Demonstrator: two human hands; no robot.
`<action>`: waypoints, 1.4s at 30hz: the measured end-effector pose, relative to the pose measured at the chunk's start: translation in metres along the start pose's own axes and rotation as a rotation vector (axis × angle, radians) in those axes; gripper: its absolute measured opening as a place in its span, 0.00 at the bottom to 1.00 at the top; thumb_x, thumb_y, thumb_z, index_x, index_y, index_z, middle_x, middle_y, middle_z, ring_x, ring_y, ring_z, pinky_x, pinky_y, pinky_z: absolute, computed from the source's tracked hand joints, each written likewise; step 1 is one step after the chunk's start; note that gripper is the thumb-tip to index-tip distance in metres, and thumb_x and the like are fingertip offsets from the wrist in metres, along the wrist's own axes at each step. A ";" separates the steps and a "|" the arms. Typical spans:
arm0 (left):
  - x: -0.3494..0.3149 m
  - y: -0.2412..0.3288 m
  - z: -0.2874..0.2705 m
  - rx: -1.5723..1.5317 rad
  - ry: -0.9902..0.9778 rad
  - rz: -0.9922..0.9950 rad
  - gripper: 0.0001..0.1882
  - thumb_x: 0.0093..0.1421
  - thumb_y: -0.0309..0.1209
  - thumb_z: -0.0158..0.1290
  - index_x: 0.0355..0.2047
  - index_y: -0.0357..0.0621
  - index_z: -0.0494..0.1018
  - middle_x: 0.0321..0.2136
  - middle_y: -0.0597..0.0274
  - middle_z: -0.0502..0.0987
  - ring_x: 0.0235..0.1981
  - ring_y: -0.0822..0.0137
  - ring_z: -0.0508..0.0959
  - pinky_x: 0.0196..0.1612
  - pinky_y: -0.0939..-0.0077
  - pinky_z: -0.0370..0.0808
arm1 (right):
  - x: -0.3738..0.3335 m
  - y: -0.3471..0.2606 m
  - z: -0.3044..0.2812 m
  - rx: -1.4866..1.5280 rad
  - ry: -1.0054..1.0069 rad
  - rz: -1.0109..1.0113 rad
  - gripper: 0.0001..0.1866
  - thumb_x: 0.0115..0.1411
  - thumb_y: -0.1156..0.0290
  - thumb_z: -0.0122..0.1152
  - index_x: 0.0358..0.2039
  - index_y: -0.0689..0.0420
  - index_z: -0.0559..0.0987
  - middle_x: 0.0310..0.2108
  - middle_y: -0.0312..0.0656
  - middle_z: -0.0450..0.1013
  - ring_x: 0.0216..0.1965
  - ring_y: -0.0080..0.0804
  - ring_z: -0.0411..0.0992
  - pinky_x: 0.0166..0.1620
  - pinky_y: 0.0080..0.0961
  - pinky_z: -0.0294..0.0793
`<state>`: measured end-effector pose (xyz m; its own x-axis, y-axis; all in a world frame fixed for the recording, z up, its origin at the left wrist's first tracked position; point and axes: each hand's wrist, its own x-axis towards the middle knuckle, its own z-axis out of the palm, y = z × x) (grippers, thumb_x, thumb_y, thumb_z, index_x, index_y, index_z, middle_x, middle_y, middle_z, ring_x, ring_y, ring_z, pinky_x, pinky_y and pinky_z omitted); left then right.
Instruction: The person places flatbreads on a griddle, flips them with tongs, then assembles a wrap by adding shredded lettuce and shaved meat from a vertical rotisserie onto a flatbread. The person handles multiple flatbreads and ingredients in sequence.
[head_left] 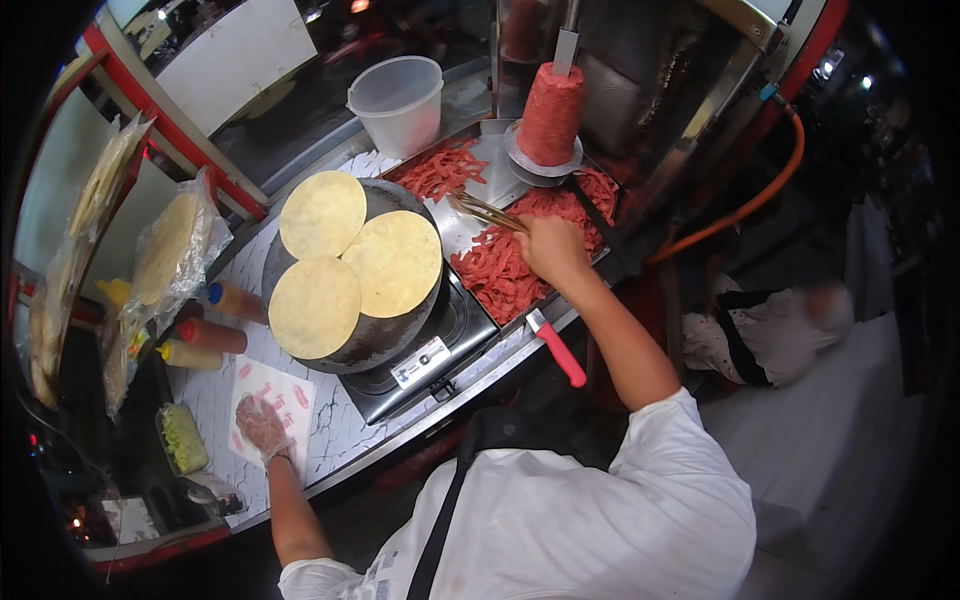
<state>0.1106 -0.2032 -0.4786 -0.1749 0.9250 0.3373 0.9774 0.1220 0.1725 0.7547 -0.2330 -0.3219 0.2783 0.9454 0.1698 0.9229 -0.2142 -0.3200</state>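
Observation:
My right hand (553, 252) is closed around metal tongs (487, 211), whose tips point left over the steel tray (460, 226). Beneath and around that hand lie piles of sliced reddish meat (507, 272). My left hand (262, 425), in a clear plastic glove, lies on a printed sheet of wrapping paper (302, 388); its fingers look flat, with nothing visible in them. Between the hands, three flatbreads (316, 308) rest on a round dark griddle (385, 338) over a stove (455, 318).
A meat cone (552, 115) stands on a vertical spit behind the tray. At the tray's front edge lies a red-handled knife (560, 352). Sauce bottles (212, 335), a container of shredded greens (184, 440) and bagged flatbreads (168, 250) are at left. A white bucket (398, 110) stands behind the griddle.

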 end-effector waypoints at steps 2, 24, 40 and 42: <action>0.000 0.001 0.000 0.019 0.001 0.004 0.22 0.67 0.40 0.51 0.54 0.35 0.73 0.54 0.45 0.74 0.58 0.46 0.70 0.63 0.53 0.65 | 0.018 -0.012 0.012 -0.008 0.037 0.002 0.13 0.63 0.61 0.59 0.42 0.54 0.81 0.31 0.54 0.80 0.35 0.57 0.79 0.40 0.54 0.77; -0.002 0.001 0.002 -0.006 0.078 0.054 0.21 0.64 0.38 0.54 0.52 0.35 0.74 0.52 0.44 0.75 0.56 0.45 0.71 0.62 0.52 0.67 | 0.023 -0.027 0.014 -0.023 0.036 -0.039 0.12 0.63 0.61 0.60 0.41 0.55 0.81 0.30 0.53 0.79 0.34 0.56 0.79 0.38 0.53 0.78; -0.003 -0.002 0.003 -0.001 0.058 0.048 0.21 0.66 0.38 0.53 0.53 0.35 0.74 0.53 0.45 0.75 0.57 0.45 0.71 0.63 0.51 0.66 | 0.056 -0.034 0.030 -0.076 0.161 0.052 0.14 0.64 0.61 0.59 0.41 0.59 0.81 0.32 0.54 0.80 0.35 0.57 0.80 0.40 0.51 0.79; -0.003 -0.003 0.004 -0.016 0.056 0.029 0.22 0.66 0.39 0.53 0.54 0.36 0.73 0.53 0.45 0.75 0.57 0.46 0.71 0.63 0.51 0.65 | 0.054 -0.031 0.030 -0.057 0.084 -0.014 0.14 0.64 0.61 0.59 0.41 0.59 0.81 0.31 0.54 0.80 0.35 0.57 0.80 0.40 0.51 0.79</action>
<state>0.1086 -0.2046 -0.4839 -0.1534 0.9063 0.3938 0.9802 0.0892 0.1767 0.7327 -0.1679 -0.3306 0.2843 0.9250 0.2522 0.9398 -0.2168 -0.2643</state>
